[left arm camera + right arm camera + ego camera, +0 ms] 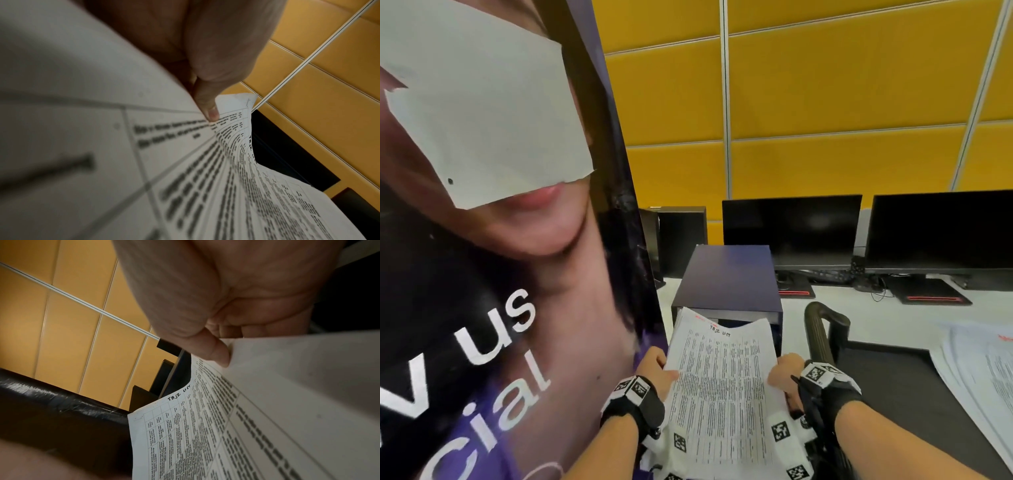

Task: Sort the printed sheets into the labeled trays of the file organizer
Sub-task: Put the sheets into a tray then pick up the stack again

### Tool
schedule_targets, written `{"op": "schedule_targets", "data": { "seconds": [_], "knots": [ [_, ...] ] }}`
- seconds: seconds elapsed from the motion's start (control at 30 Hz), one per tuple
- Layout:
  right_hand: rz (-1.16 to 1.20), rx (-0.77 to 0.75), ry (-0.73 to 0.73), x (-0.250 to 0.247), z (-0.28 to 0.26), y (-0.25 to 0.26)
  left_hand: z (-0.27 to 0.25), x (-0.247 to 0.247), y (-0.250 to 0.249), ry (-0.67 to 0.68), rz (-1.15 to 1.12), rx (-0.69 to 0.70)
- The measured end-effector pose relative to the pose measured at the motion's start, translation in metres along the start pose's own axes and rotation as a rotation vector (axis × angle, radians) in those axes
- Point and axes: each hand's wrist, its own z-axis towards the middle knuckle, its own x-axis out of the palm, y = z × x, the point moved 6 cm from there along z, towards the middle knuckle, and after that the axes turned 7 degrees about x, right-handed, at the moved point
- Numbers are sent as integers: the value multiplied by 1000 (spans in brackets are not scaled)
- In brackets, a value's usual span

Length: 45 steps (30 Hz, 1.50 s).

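Observation:
A stack of printed sheets (pixel 722 387) with table text and a handwritten heading "TASK LIST" is held up in front of me. My left hand (pixel 658 367) pinches its left edge, thumb on top (pixel 207 105). My right hand (pixel 786 375) grips the right edge, thumb on the page (pixel 218 353), fingers curled beneath. The sheets' (pixel 226 426) far end points at the dark blue file organizer (pixel 726 277) on the desk, just short of its front opening. Its tray labels are hidden.
A tall poster board (pixel 500 222) stands close on the left. Two dark monitors (pixel 791 229) sit behind the organizer. More printed sheets (pixel 983 373) lie at the right on a dark mat (pixel 900 383). A black chair armrest (pixel 822 329) rises beside my right hand.

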Motion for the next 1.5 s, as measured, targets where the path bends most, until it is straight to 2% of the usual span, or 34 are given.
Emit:
{"op": "schedule_targets", "data": {
  "seconds": [0.17,0.33,0.5,0.73,0.93,1.07,1.17,1.27,1.4,1.5],
  "knots": [
    [-92,-7,-113,-5,14,-3,9,11,-1,26,32,40],
    [-105,-26,-166,-11,21,-1,24,25,4,25,-13,38],
    [-123,26,-175,-11,32,-2,37,37,4,114,-11,73],
    [-124,47,-157,-9,54,-6,58,42,6,284,74,20],
    [-48,82,-178,-12,59,9,76,44,5,289,83,27],
    [14,114,-225,-18,70,10,81,42,-2,233,58,30],
    [39,158,-208,-22,73,13,79,36,6,165,21,-22],
    [86,150,-164,-25,59,28,72,35,22,230,-64,-118],
    [153,124,-187,-28,60,39,54,31,36,333,-155,-283],
    [153,121,-178,-23,63,42,58,24,37,271,-144,-253]
  ]
}}
